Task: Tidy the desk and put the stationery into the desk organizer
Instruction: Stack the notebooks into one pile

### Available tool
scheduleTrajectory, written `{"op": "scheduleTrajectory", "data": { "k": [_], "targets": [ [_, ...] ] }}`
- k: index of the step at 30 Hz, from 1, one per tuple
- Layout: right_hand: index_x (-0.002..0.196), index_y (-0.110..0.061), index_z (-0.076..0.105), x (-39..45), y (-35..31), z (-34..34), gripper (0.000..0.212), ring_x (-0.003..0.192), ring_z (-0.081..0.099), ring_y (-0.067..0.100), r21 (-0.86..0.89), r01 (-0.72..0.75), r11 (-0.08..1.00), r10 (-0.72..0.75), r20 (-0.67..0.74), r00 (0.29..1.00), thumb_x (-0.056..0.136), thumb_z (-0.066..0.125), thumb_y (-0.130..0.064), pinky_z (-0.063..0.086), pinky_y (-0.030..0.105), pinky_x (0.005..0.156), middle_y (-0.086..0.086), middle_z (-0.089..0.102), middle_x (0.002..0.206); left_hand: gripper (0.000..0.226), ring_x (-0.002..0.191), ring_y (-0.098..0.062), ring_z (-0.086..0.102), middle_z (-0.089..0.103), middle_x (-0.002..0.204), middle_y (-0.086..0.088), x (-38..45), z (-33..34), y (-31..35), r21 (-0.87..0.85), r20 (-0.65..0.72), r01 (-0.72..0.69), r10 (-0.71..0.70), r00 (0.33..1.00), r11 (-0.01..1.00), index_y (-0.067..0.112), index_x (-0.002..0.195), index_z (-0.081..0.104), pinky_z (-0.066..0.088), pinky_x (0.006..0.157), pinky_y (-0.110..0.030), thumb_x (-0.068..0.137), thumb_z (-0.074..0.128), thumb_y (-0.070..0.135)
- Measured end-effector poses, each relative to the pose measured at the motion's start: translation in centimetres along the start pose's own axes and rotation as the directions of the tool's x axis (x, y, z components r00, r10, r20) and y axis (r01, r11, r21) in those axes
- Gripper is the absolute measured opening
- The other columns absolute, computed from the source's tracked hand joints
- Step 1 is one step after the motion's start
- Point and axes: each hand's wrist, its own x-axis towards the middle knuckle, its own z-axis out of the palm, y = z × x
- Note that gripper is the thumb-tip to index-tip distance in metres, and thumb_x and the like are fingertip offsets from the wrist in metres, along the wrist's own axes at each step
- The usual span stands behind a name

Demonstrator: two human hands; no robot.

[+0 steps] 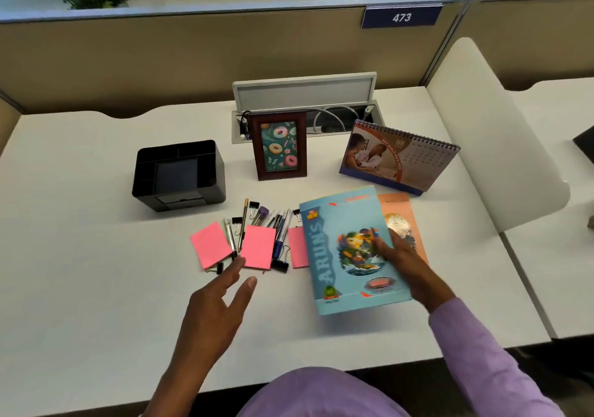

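A black desk organizer [180, 175] stands on the white desk at the left, its compartments empty. In front of it lies a pile of pens [276, 224], a pencil [243, 224], black binder clips [279, 265] and three pink sticky-note pads [258, 247]. My left hand [221, 294] hovers open just before the pads, fingers spread. My right hand [398, 253] grips the right edge of a blue notebook [347, 249], tilted up off the desk. An orange notebook [400, 214] lies partly under it.
A framed doughnut picture [279, 145] and a spiral desk calendar [398, 156] stand behind the pile. An open cable tray [305, 95] sits at the back, before the partition. A white divider panel [488, 127] bounds the desk on the right.
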Motion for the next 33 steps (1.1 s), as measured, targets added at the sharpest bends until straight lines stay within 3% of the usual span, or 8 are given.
{"op": "scheduleTrajectory", "data": {
  "k": [4, 7, 8, 11, 13, 17, 23, 33],
  "targets": [
    [0.126, -0.022, 0.057, 1.6, 0.6, -5.7, 0.049, 0.106, 0.066, 0.034, 0.013, 0.001, 1.0, 0.0, -0.077, 0.997, 0.085, 0.07, -0.044, 0.053, 0.055, 0.09, 0.019, 0.064, 0.126, 0.047, 0.113, -0.011, 0.062, 0.064, 0.131, 0.004, 0.4, 0.3, -1.0, 0.041, 0.01, 0.018, -0.018, 1.0, 0.999, 0.051, 0.134, 0.05, 0.042, 0.089, -0.025, 0.088, 0.06, 0.052],
    [0.128, -0.019, 0.053, 3.0, 0.3, -8.8, 0.032, 0.086, 0.071, 0.027, -0.017, -0.06, 0.998, 0.057, -0.127, 0.99, 0.099, 0.052, -0.031, 0.061, 0.04, 0.068, 0.016, 0.068, 0.117, 0.047, 0.081, 0.01, 0.055, 0.059, 0.137, 0.009, 0.4, 0.8, -1.6, 0.052, 0.011, 0.011, -0.012, 1.0, 0.999, 0.047, 0.136, 0.049, 0.043, 0.085, -0.025, 0.09, 0.06, 0.049],
    [0.129, -0.018, 0.052, 3.4, 0.3, -9.6, 0.03, 0.082, 0.071, 0.027, -0.032, -0.093, 0.995, 0.088, -0.131, 0.987, 0.1, 0.05, -0.03, 0.06, 0.039, 0.063, 0.017, 0.069, 0.113, 0.047, 0.08, 0.009, 0.055, 0.057, 0.138, 0.01, 0.4, 1.0, -1.8, 0.055, 0.018, 0.009, -0.01, 1.0, 0.998, 0.047, 0.136, 0.049, 0.044, 0.086, -0.026, 0.09, 0.06, 0.048],
    [0.125, -0.017, 0.054, 4.7, 0.4, -11.1, 0.029, 0.078, 0.071, 0.029, -0.14, -0.156, 0.978, 0.133, -0.16, 0.978, 0.1, 0.051, -0.032, 0.058, 0.038, 0.062, 0.017, 0.071, 0.107, 0.046, 0.119, -0.013, 0.06, 0.055, 0.141, 0.011, 0.5, 1.5, -2.5, 0.037, 0.019, 0.021, -0.022, 1.0, 0.999, 0.045, 0.135, 0.05, 0.045, 0.101, -0.032, 0.09, 0.061, 0.047],
    [0.116, -0.011, 0.059, 5.7, 0.9, -11.4, 0.03, 0.076, 0.07, 0.025, -0.299, -0.163, 0.94, 0.087, -0.253, 0.964, 0.098, 0.056, -0.035, 0.056, 0.035, 0.066, 0.015, 0.071, 0.103, 0.048, 0.128, -0.017, 0.054, 0.054, 0.141, 0.011, 0.8, 1.8, -3.3, 0.05, 0.014, 0.018, -0.019, 1.0, 0.999, 0.039, 0.137, 0.052, 0.044, 0.105, -0.033, 0.09, 0.061, 0.046],
    [0.1, -0.007, 0.055, 6.6, 1.9, -10.8, 0.045, 0.08, 0.061, 0.028, -0.613, -0.201, 0.764, -0.115, -0.435, 0.893, 0.092, 0.056, -0.052, 0.051, 0.039, 0.068, 0.014, 0.066, 0.098, 0.047, 0.129, -0.015, 0.054, 0.054, 0.143, 0.008, 1.5, 2.3, -5.2, 0.05, 0.004, 0.05, -0.051, 0.999, 0.997, 0.034, 0.136, 0.055, 0.042, 0.108, -0.032, 0.09, 0.063, 0.044],
    [0.106, -0.006, 0.052, 6.1, 3.1, -9.6, 0.05, 0.095, 0.062, 0.041, -0.719, -0.274, 0.639, -0.215, -0.509, 0.833, 0.094, 0.051, -0.054, 0.045, 0.04, 0.071, 0.022, 0.065, 0.107, 0.048, 0.128, -0.015, 0.054, 0.054, 0.144, 0.004, 1.7, 2.7, -6.5, 0.055, 0.015, 0.102, -0.103, 0.995, 0.993, 0.029, 0.136, 0.056, 0.043, 0.106, -0.031, 0.09, 0.064, 0.042],
    [0.096, -0.01, 0.057, 6.3, 4.0, -9.3, 0.05, 0.087, 0.062, 0.037, -0.795, -0.358, 0.489, -0.317, -0.545, 0.776, 0.09, 0.051, -0.06, 0.046, 0.037, 0.067, 0.015, 0.064, 0.098, 0.048, 0.128, -0.017, 0.055, 0.053, 0.145, 0.001, 2.2, 3.0, -7.1, 0.071, 0.012, 0.111, -0.112, 0.994, 0.991, 0.028, 0.136, 0.056, 0.042, 0.105, -0.032, 0.091, 0.063, 0.042]
  ]
}}
